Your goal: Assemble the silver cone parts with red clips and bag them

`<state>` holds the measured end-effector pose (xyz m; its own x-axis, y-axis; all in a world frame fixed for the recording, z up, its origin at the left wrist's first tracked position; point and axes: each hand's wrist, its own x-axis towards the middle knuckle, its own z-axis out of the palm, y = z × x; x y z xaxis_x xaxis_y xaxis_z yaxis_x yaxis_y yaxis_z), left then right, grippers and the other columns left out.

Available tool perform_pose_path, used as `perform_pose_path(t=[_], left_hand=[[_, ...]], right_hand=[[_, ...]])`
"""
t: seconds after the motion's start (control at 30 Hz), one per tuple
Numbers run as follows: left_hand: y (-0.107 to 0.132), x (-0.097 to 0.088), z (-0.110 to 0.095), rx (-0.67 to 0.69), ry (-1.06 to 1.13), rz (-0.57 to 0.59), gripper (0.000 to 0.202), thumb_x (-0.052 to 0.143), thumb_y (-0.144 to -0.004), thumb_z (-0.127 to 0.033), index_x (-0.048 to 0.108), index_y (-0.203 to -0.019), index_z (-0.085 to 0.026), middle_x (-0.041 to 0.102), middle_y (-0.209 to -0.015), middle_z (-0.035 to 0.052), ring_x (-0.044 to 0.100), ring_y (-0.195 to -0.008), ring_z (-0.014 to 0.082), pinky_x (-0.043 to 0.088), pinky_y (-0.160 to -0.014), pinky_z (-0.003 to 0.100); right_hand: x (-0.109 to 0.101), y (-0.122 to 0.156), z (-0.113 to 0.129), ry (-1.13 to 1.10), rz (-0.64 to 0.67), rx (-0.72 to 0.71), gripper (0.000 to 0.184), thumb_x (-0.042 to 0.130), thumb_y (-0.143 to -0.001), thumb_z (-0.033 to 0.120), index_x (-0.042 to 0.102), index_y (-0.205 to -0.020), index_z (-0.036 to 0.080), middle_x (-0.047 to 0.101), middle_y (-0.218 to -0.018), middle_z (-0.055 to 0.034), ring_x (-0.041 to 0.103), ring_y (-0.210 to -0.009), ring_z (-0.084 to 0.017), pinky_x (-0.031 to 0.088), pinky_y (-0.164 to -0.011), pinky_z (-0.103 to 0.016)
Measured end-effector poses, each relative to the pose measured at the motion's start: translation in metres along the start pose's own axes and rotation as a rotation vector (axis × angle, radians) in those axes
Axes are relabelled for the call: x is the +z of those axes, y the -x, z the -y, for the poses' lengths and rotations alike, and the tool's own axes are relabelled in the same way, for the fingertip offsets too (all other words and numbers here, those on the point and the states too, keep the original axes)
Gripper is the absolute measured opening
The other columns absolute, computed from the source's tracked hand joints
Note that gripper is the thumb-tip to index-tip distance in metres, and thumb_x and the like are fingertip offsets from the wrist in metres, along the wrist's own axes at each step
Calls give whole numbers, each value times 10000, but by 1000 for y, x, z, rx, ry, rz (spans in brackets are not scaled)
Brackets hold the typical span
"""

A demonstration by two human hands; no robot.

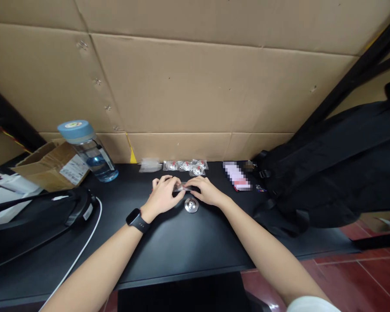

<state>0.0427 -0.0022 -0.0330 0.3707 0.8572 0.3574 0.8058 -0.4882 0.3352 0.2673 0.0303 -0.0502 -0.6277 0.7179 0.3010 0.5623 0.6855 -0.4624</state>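
Note:
Over the black tabletop, my left hand, with a dark watch on its wrist, has its fingers closed on the left part of a small clear plastic bag. From the other side, my right hand pinches the right end of the same bag. What lies inside the bag is too small and covered to make out. Just below the hands, a round shiny metal disc with a raised centre lies flat on the table. Beyond the fingers are several bagged metal discs with red marks, beside a stack of clear bags.
A blue-lidded water bottle and an open cardboard box stand at the left, near a black case and a white cable. A phone and a large black backpack are at the right. Cardboard walls the back.

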Motion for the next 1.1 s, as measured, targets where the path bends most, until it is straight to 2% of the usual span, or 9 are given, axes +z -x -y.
perform_pose_path(t=[0.13,0.3,0.43,0.57,0.63,0.73,0.8,0.87,1.1], left_hand=[[0,-1,2,22,-28,16,270,655,-846,-272,575,-1104,-270,729,-1153,39,541,-1236,289,276,-946,435],[-4,1,8,-70,17,-36,242,548,-959,-260,537,-1201,-278,775,-1053,44,618,-1140,250,264,-926,422],[-6,3,11,-97,48,-63,243,539,-982,-270,523,-1224,-287,785,-1000,20,654,-1096,229,260,-904,403],[-9,4,13,-84,20,-79,262,551,-983,-273,527,-1242,-298,780,-987,13,648,-1092,229,263,-886,393],[-10,4,13,-68,-29,-69,263,564,-978,-284,543,-1240,-294,778,-969,24,637,-1088,240,264,-895,402],[-13,5,13,-63,-105,-69,178,573,-973,-296,605,-1147,-275,777,-956,47,610,-1098,261,260,-920,428],[-15,6,13,-73,-137,-80,122,553,-983,-318,645,-1042,-265,774,-979,58,590,-1117,272,259,-933,446],[-15,7,13,-82,-152,-79,201,499,-1008,-353,674,-976,-260,771,-1019,66,574,-1142,279,261,-942,464],[-12,-2,19,-40,-194,-35,360,391,-1028,-347,627,-1299,-321,690,-1311,74,459,-1336,305,284,-1005,513]], right_hand=[[2,-5,0,13,-44,62,179,661,-950,260,732,-1114,251,745,-1162,-65,629,-1121,-244,390,-962,-419],[3,-7,-1,-96,-102,109,236,526,-1023,275,759,-1051,248,770,-1058,-55,670,-1021,-219,427,-942,-387],[6,-6,-1,-111,-196,187,217,600,-965,226,707,-1153,245,729,-1150,-58,673,-989,-213,450,-923,-385],[5,-5,2,-91,-271,104,379,655,-904,185,619,-1277,246,637,-1262,-88,633,-1069,-223,463,-941,-392],[3,-5,4,-82,-234,18,284,629,-923,184,661,-1200,244,642,-1203,-81,613,-1095,-220,456,-962,-380],[0,-3,9,-51,-58,-79,172,592,-971,240,720,-1086,248,672,-1157,-65,602,-1110,-217,423,-995,-386],[0,-2,13,-25,26,-65,201,593,-985,330,723,-1118,254,677,-1200,-72,595,-1134,-230,401,-1000,-412],[0,-1,17,0,58,-25,280,569,-996,421,710,-1174,257,666,-1252,-87,584,-1166,-243,382,-997,-429],[6,-7,22,173,41,66,447,385,-1053,509,687,-1254,248,615,-1373,-120,542,-1251,-267,352,-1007,-457]])
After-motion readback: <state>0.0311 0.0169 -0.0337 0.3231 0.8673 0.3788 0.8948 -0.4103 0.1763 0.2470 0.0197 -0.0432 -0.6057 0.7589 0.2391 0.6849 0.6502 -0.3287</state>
